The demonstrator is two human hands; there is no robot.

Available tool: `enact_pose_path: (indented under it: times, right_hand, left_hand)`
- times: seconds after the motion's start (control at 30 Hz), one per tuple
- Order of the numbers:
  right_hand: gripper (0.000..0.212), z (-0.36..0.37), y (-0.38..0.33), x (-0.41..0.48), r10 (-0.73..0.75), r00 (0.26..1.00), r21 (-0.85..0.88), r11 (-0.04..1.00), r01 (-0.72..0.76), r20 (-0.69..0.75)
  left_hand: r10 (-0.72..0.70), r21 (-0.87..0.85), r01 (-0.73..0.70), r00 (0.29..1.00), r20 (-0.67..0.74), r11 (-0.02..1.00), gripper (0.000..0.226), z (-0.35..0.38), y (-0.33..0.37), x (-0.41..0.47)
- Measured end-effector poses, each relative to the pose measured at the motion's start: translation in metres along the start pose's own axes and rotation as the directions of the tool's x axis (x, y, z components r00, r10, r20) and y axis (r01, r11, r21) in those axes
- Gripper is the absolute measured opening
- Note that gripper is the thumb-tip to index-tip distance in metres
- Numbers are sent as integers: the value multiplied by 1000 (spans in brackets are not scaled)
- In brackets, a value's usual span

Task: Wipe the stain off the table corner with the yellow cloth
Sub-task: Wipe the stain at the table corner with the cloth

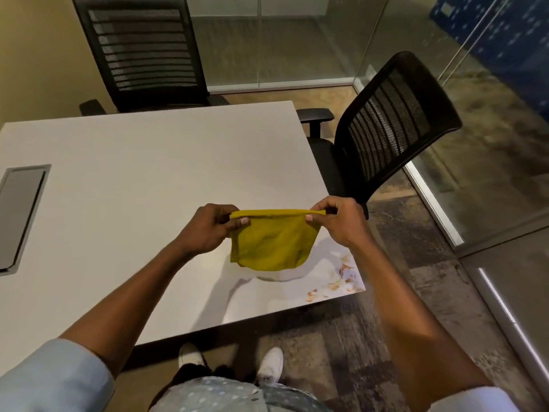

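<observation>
A yellow cloth [271, 242] hangs folded in the air above the near right part of the white table [142, 179]. My left hand [208, 228] pinches its top left edge and my right hand [338, 223] pinches its top right edge. The cloth's lower edge hangs just above the tabletop and casts a shadow there. A brownish, patchy stain [341, 278] covers the table's near right corner, to the lower right of the cloth and apart from it.
A black mesh office chair [383, 126] stands close by the table's right edge. A second black chair [142, 52] is at the far side. A grey cable hatch [20, 215] is set in the table at the left. Glass walls close off the right.
</observation>
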State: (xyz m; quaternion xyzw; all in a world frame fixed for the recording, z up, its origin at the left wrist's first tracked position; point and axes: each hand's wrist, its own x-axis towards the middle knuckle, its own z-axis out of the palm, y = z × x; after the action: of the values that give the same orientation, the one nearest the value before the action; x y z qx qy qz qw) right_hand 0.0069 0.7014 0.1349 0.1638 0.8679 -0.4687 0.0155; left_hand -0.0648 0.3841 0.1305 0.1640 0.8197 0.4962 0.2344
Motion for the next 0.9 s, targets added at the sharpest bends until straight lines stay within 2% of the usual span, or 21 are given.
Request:
enact_pose_path:
  times: [0.17,0.27,0.37,0.47,0.57,0.63,0.67,0.73,0.77,0.83,0.9]
  right_hand:
    - [13,5,3,-6,9,999,164,986,-15,40]
    - [22,15,4,-14,31,999,237,971,-33,13]
    - [33,23,6,-29,75,991,378,919,-110,106]
    - [37,30,12,-49,85,970,291,945,-152,228]
    - [19,39,21,-69,111,967,134,980,-144,227]
    - [14,44,24,-83,129,986,115,983,-142,108]
    - [13,46,25,-90,115,993,87,990,-113,-13]
    - [13,52,27,-103,-21,953,-33,999,12,-304]
    - [16,55,27,-110,-92,913,-93,994,59,-397]
    - [21,64,26,-125,-97,872,-139,990,34,-479]
    - [20,82,34,-137,-72,872,-187,982,-22,-484]
  left_hand:
    - [-49,-89,43,997,-63,995,37,10,-4,-2]
    - [-88,-127,76,992,-93,989,37,11,-12,0]
    - [-115,-133,103,989,-89,986,31,11,-22,7]
    - [-87,-85,81,994,-61,993,18,16,-27,15]
    - [-64,-37,64,998,-3,997,9,26,-29,24]
    - [-21,-25,22,999,35,999,7,36,-29,31]
    - [13,-31,-11,999,45,999,6,41,-30,34]
    - [79,-65,-77,997,21,995,14,52,-31,40]
    - [108,-88,-107,994,4,990,18,56,-31,43]
    - [186,-80,-184,983,15,980,22,65,-38,47]
    - [269,6,-270,961,59,963,30,70,-52,48]
